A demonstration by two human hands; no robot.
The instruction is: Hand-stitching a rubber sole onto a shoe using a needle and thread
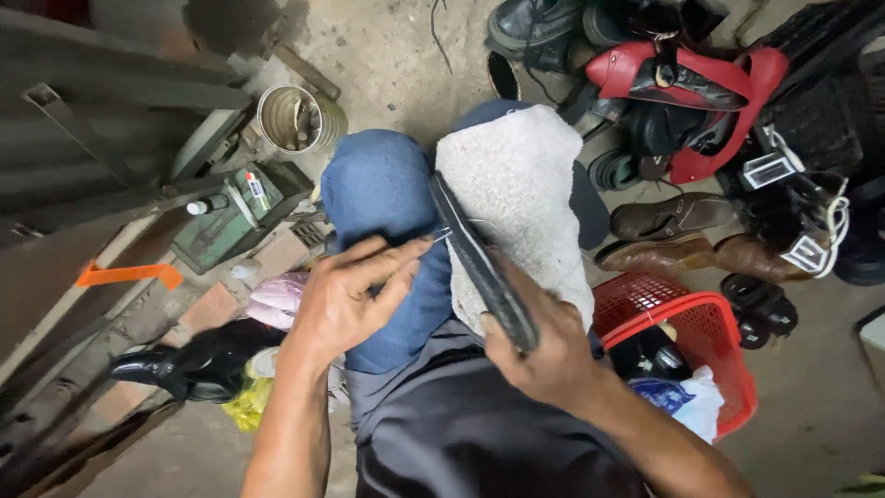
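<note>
My right hand (546, 355) grips the near end of a dark shoe sole (479, 263), which stands on edge across a grey towel (516, 184) over my right knee. My left hand (346, 295) is pinched on a thin needle (441, 235) with a pale thread, its tip at the sole's left edge. Both knees are in blue trousers (378, 194).
A pile of shoes, one red (687, 83), fills the upper right. A red basket (701, 341) with bags stands at my right. A tin can (295, 118), a green box (235, 217) with bottles and a black shoe (189, 364) lie at my left.
</note>
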